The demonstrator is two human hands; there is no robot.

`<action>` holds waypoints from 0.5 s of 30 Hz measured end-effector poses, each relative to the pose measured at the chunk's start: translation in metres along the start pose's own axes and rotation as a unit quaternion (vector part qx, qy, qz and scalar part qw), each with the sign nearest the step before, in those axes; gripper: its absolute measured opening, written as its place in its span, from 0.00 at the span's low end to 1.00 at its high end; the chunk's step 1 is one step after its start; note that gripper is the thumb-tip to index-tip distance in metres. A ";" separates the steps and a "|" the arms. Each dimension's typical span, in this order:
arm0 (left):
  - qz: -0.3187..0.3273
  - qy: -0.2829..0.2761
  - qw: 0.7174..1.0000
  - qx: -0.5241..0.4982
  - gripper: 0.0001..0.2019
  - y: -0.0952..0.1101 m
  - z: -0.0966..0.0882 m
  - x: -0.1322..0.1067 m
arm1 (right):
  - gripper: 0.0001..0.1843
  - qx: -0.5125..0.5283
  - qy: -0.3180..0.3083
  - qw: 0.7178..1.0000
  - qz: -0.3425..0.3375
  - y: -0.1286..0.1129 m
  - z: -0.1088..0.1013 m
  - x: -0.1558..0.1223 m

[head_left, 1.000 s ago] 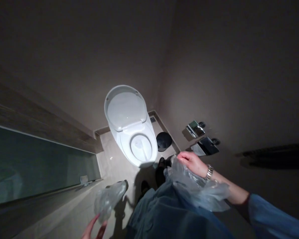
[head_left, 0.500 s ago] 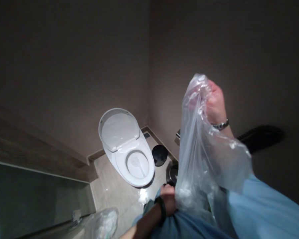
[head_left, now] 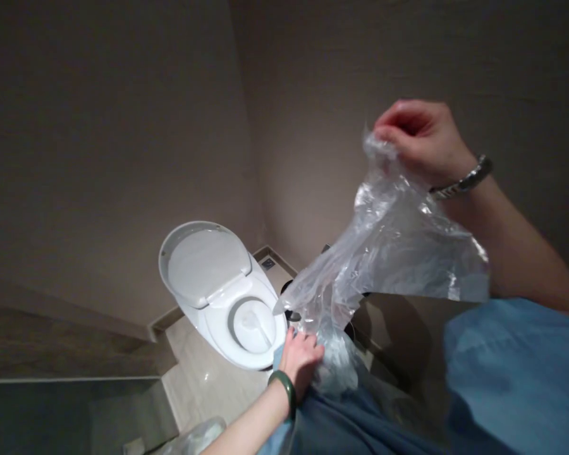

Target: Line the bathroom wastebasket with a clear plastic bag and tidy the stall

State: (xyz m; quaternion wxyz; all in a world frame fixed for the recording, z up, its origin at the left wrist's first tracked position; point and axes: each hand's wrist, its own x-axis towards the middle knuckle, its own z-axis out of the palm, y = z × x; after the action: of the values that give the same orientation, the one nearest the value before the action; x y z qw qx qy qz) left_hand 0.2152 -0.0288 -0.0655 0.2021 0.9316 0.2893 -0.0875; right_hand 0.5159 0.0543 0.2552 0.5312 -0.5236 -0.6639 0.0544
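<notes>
A clear plastic bag [head_left: 384, 240] stretches between my two hands, crumpled and shiny. My right hand [head_left: 424, 139], raised at the upper right, pinches one end of it. The bag's loose edge spreads out below that wrist. Low in the middle, my left hand [head_left: 301, 357] has its fingers curled against the bunched lower part of the bag, which bulges beside it. A dark bangle circles my left wrist and a metal band my right. What lies inside the bulge, if anything, I cannot make out.
A white toilet [head_left: 208, 278] with its lid raised stands in the corner to the left. Dark round bins are partly hidden behind the bag. Another clear bag [head_left: 201, 436] lies at the bottom left, near a glass panel [head_left: 66, 411]. Walls [head_left: 313, 126] rise close behind.
My right hand has moved up and to the right, pulling the bag into a slanting stretch. My left hand has come into fuller view beside the bag's lower part. The view has shifted slightly.
</notes>
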 end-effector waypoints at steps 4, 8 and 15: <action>-0.043 0.047 0.998 -0.013 0.17 -0.001 0.006 -0.007 | 0.08 -0.084 -0.202 0.968 0.123 0.048 0.021 -0.070; -0.069 0.071 0.995 -0.026 0.17 0.000 0.011 -0.001 | 0.15 -0.027 -0.406 0.890 0.206 0.107 0.091 -0.198; -0.065 0.024 0.996 -0.059 0.12 -0.003 0.013 0.005 | 0.11 0.177 -0.560 0.743 0.319 0.133 0.153 -0.353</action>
State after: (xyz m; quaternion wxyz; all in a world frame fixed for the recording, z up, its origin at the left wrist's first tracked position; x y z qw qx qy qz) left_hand 0.2165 -0.0291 -0.0793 0.2433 0.8991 0.3587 -0.0608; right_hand 0.4445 -0.0787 -0.1232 0.0983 -0.4764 -0.6144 0.6212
